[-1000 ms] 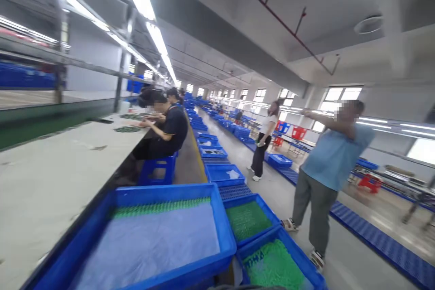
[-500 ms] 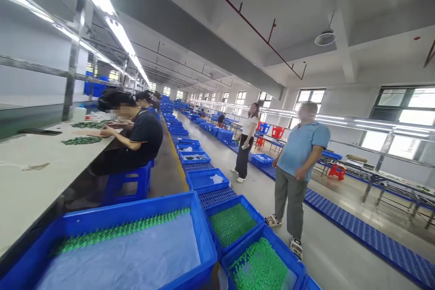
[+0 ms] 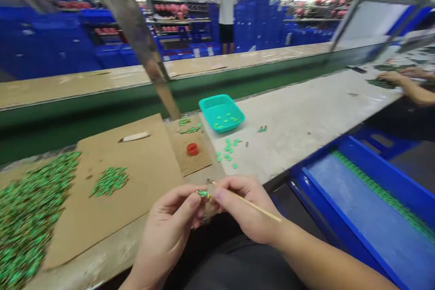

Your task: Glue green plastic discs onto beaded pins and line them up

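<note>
1. Left hand (image 3: 166, 231): thumb and fingertips closed in a pinch on a green piece (image 3: 203, 193), near the table's front edge, lap just below.
2. Right hand (image 3: 249, 208): thumb and fingers gripping a thin stick (image 3: 261, 210), dark tip just beside the piece; contact of right fingertips with the piece impossible to tell.
3. Beyond the hands: red ring (image 3: 192, 148) on a brown scrap (image 3: 200, 163); teal tray (image 3: 217, 108) holding some discs, with loose discs (image 3: 228, 148) nearby.
4. To the left: small pile (image 3: 110, 181) and white pen (image 3: 136, 137) on cardboard (image 3: 146, 163); large pile (image 3: 30, 208) alongside.
5. Possible fault: loss of the piece into the lap, from small size and a hold by fingertips alone.
6. Possible fault: marking or jabbing of the wrong spot, or of a left finger, from the tip's closeness and any slip of either hand.
7. Possible fault: scattering of loose discs, from a low forward sweep of the right hand.
</note>
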Demonstrator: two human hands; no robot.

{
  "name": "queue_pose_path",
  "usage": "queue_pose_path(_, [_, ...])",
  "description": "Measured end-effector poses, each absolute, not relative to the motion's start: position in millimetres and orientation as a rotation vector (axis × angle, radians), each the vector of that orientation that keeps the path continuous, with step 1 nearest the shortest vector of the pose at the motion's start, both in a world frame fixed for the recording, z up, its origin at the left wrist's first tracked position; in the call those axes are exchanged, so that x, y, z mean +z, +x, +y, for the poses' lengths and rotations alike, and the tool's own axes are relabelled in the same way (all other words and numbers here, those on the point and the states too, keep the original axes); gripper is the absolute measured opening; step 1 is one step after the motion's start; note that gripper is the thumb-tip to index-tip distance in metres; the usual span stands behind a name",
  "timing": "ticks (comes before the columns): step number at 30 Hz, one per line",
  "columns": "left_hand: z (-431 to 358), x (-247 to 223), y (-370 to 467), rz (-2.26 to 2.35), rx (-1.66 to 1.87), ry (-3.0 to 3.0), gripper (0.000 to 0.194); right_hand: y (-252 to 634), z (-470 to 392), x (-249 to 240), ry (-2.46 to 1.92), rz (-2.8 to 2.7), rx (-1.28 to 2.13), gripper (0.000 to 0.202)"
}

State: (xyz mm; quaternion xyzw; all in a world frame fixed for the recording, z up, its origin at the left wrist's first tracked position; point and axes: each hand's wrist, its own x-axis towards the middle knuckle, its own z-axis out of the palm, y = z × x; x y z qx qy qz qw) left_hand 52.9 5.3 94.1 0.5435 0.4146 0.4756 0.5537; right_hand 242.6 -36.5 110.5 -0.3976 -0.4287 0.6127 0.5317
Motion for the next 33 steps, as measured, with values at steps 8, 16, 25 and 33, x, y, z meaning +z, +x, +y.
queue_pose_path(8, [-17,91,43,1.030,1.243,1.282,0.028,238,-24,100,-0.869,-1.029,1.651,0.030])
queue_pose_path(16, [-10,72,22,1.447,1.279,1.473,0.028,291,-2,64,-1.144,-1.722,0.764,0.049])
queue_pose_path(25, [11,56,30,1.438,0.969,1.732,0.016,285,14,68,-1.035,-1.460,0.738,0.023])
queue_pose_path(33, [5,55,37,1.534,0.947,1.837,0.013,295,19,56,-1.123,-1.858,0.637,0.016])
